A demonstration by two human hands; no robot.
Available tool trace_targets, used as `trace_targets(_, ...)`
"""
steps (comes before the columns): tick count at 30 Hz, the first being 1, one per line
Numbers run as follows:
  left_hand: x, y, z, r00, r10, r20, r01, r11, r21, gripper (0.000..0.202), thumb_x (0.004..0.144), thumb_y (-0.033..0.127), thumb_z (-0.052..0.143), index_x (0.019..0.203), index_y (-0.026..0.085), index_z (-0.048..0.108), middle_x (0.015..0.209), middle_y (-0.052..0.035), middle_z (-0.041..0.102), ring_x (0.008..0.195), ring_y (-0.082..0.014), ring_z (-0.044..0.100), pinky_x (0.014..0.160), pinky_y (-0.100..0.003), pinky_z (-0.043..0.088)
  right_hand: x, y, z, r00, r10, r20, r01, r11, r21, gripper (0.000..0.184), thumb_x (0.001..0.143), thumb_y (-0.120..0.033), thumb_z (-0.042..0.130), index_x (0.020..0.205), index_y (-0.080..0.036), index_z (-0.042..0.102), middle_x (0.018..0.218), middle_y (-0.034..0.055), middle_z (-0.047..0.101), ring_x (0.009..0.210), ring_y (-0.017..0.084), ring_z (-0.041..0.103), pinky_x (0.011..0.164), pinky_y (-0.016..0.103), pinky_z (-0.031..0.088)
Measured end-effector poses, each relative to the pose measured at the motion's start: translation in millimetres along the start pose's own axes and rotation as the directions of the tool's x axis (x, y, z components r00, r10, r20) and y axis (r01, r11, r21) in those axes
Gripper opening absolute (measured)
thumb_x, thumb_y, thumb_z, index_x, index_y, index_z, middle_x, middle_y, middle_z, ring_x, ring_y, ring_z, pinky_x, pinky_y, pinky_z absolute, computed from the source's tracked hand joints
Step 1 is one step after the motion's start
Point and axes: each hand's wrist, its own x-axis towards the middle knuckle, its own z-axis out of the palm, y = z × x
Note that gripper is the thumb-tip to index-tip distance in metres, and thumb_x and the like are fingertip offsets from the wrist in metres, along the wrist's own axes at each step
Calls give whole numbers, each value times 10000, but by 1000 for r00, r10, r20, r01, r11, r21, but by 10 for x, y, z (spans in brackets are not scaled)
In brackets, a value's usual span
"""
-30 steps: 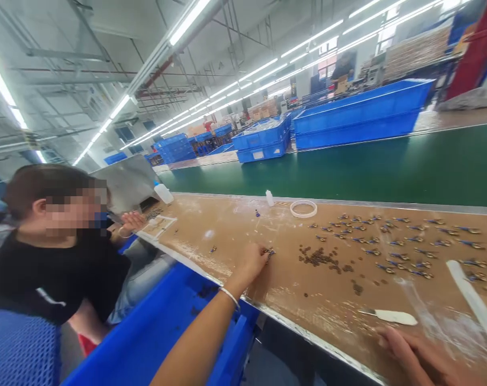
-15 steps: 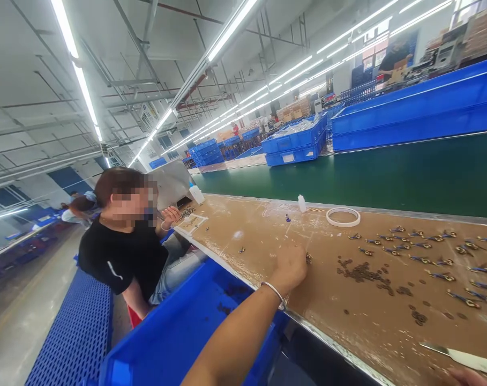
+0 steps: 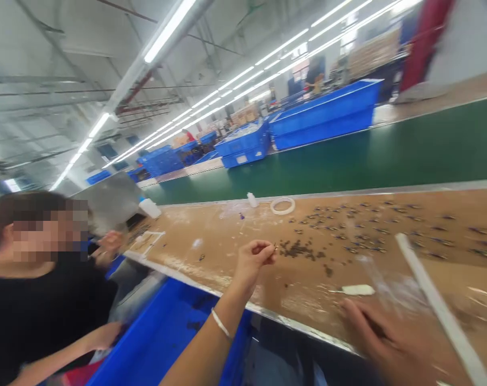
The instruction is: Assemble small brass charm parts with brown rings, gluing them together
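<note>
My left hand (image 3: 254, 258) is raised a little above the brown worktable (image 3: 235, 236), its fingertips pinched on a small dark metal part (image 3: 275, 247). A pile of small dark parts (image 3: 297, 248) lies just right of it, and rows of small blue-and-gold pieces (image 3: 359, 225) spread farther right. My right hand (image 3: 391, 338) rests flat on the table near its front edge, fingers spread, holding nothing. A white-handled scraper (image 3: 353, 290) lies just beyond those fingers. The frame is blurred.
A co-worker in a black shirt (image 3: 38, 311) sits at my left by a blue bin (image 3: 163, 338). A white ring (image 3: 282, 205) and small white bottle (image 3: 252, 200) stand at the table's back. A white strip (image 3: 432, 289) crosses the right. Beyond lie a green conveyor belt (image 3: 388, 155) and blue crates (image 3: 327, 112).
My left hand has lifted off the table with a small part pinched in its fingers. My right hand has come into view, flat near the front edge. The camera swung.
</note>
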Motion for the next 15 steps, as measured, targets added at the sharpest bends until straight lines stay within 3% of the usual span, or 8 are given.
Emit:
trace_targets(4, -226, 177, 356, 983, -24, 185, 59, 981, -185, 332, 649, 425, 803, 786, 143, 694, 695, -10, 664, 609, -91, 605, 662, -234, 518, 155, -249, -99, 986, -148, -72, 148, 989, -16, 279, 962, -291, 503, 754, -203, 668, 624, 4, 684, 524, 129, 624, 494, 218, 478)
trace_targets(9, -308, 315, 804, 948, -58, 312, 147, 951, -272, 306, 589, 331, 877, 795, 141, 755, 671, -2, 678, 606, -78, 606, 650, -192, 505, 116, -241, -464, 950, -220, -219, 213, 975, -59, 183, 928, -145, 520, 812, -194, 653, 637, -2, 662, 559, 114, 597, 547, 230, 467)
trace_targets(11, -320, 350, 960, 935, -56, 351, 148, 960, -240, 290, 603, 327, 874, 797, 143, 764, 653, -6, 685, 601, -79, 607, 643, -183, 497, 61, -162, -682, 932, -194, -305, 178, 981, -82, 172, 907, -130, 543, 803, -200, 661, 637, -2, 667, 562, 117, 598, 558, 236, 466)
trace_targets(15, -336, 425, 1234, 904, -45, 425, 111, 985, -133, 278, 621, 346, 862, 788, 145, 768, 613, -9, 685, 583, -81, 600, 637, -182, 490, -10, 49, -1040, 875, -26, -483, -20, 996, -90, 173, 911, -126, 550, 802, -198, 662, 675, 0, 670, 613, 119, 622, 602, 231, 477)
